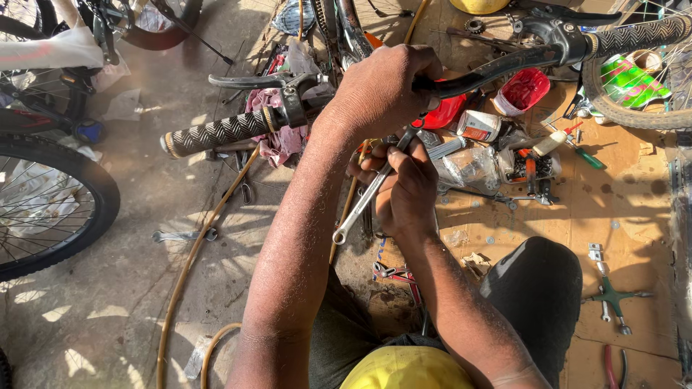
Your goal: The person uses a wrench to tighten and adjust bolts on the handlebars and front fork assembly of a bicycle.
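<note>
My left hand [378, 90] is closed over the middle of a black bicycle handlebar [497, 68], near the stem. The bar's patterned grips [216, 133] stick out to the left and upper right, with a brake lever [252, 81] on the left side. Just below the bar, my right hand [407, 191] grips a silver combination wrench [367, 198]. The wrench's upper end reaches up under my left hand at the stem and is hidden there; its ring end points down-left.
A bicycle wheel [43, 205] stands at the left, another wheel [634, 108] at the upper right. On the cardboard [620, 187] at the right lie a red container [522, 90], small tins, a screwdriver [577, 148], a cross wrench [613, 297] and pliers. A tan hose [191, 263] curves over the concrete.
</note>
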